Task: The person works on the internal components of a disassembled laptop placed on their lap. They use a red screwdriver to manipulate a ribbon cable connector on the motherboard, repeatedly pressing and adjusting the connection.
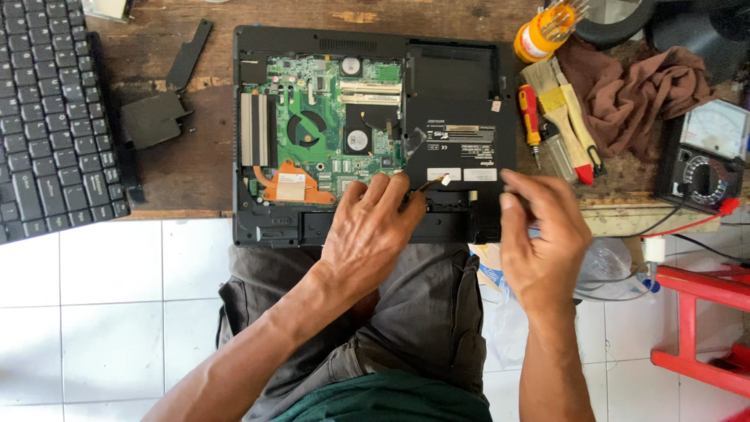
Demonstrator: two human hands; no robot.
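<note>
An opened black laptop (461, 86) lies bottom-up on a wooden bench, its green motherboard (328, 117) and fan exposed. My left hand (367, 234) rests on the laptop's front edge. Its fingertips pinch a thin cable with a small white connector (444, 180) that sticks out to the right. My right hand (543, 242) is at the laptop's front right corner. Its fingers are bent around the edge and slightly blurred.
A detached keyboard (47, 117) and black cover panels (152, 117) lie to the left. On the right are a red-handled screwdriver (530, 113), a paintbrush (562, 117), a brown rag (641, 94), a multimeter (703, 156) and a yellow jar of bits (535, 35). A red stool (695, 312) stands on the white tiles.
</note>
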